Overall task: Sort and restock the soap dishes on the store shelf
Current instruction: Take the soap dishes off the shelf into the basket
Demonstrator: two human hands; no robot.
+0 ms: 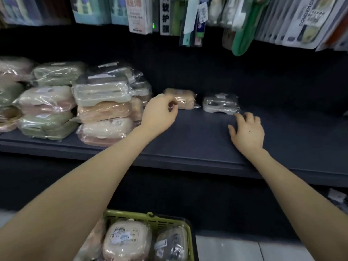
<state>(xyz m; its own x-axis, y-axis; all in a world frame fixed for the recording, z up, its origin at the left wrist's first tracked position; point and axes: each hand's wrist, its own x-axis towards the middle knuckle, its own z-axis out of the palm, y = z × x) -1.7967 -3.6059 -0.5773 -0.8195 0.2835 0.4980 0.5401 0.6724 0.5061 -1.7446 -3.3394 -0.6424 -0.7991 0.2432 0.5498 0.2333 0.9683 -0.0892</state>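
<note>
Two wrapped soap dishes (185,98) near left hand (160,112), right hand (246,131)

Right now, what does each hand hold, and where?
Right hand: nothing, open at the shelf. Left hand: curled fingers at the tan soap dish; hold cannot be told.

- One wide-angle view, worn on the person's head, faces forward and down at the dark shelf (197,146).
- It stands near: the shelf spans the frame's full width.
- Hanging packets (137,14) cross the top edge; a green basket (131,216) sits at the bottom edge.
</note>
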